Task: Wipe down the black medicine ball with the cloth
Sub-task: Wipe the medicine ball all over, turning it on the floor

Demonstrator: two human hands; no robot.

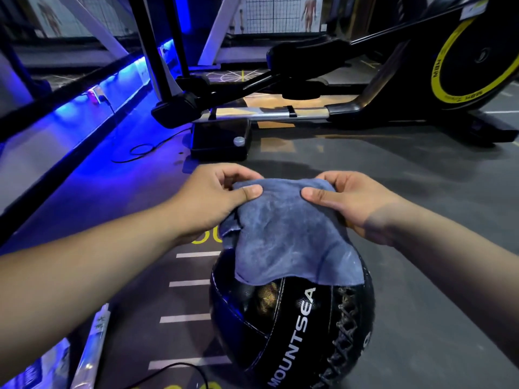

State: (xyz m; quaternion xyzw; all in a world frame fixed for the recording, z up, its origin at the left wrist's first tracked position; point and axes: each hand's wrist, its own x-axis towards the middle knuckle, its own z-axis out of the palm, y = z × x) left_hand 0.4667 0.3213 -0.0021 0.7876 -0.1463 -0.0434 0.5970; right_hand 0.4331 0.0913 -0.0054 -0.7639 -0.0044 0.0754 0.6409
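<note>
- An elliptical trainer (pixel 365 88) stood on the floor well beyond the black medicine ball (pixel 292 327).
- The ball sat on the floor below my hands.
- The blue-grey cloth (pixel 286 237) draped over the ball's top.
- My left hand (pixel 213 200) and right hand (pixel 351 200) each had a grip pinched closed on the cloth's upper corners, above the ball.

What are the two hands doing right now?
Left hand: closed, pinching the grey-blue microfibre cloth.
Right hand: closed, pinching the same cloth.
</note>
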